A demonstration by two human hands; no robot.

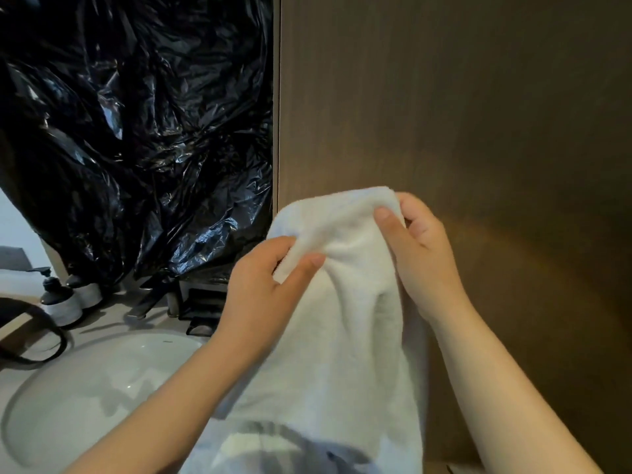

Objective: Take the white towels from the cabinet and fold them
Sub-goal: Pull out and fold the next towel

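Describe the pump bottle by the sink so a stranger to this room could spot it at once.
Start at the round white sink at lower left. Beyond its far rim, below the black plastic sheet, the pump bottle stands on the counter. Unlike the second bottle to its right, it stands nearer and shows a spout pointing left.

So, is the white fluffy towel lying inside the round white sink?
No, the left hand and right hand hold the white fluffy towel up before the brown wooden panel.
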